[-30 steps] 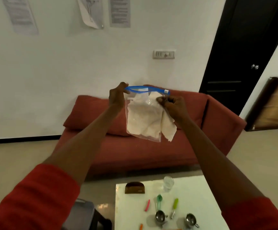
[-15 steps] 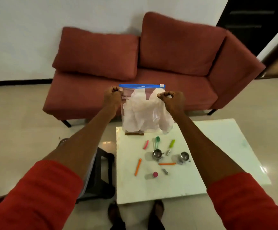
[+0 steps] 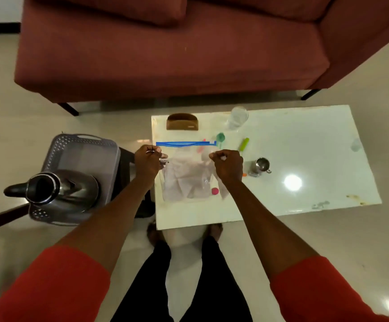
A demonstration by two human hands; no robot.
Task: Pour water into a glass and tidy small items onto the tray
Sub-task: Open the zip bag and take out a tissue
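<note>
My left hand (image 3: pixel 149 161) and my right hand (image 3: pixel 228 164) each pinch a top corner of a clear zip bag (image 3: pixel 186 173) with a blue seal, holding it open over the white table (image 3: pixel 305 145). White cloth fills the bag. A clear glass (image 3: pixel 237 117) stands at the table's far edge. Small items lie around the bag: a green spoon (image 3: pixel 220 137), a green marker (image 3: pixel 244 144), a steel cup (image 3: pixel 261 165), a pink cap (image 3: pixel 215 191). Left of the table a grey tray (image 3: pixel 82 147) carries a steel kettle (image 3: pixel 56 189).
A brown holder (image 3: pixel 182 122) stands at the table's far left corner. A red sofa (image 3: pixel 170 49) runs behind the table. My feet and dark trousers (image 3: pixel 184 270) are at the table's near edge. The tray rests on a dark stool.
The view has tilted down from the wall to the table. Both hands have lowered the bag from chest height to just above the tabletop. The tray and kettle have come into view.
</note>
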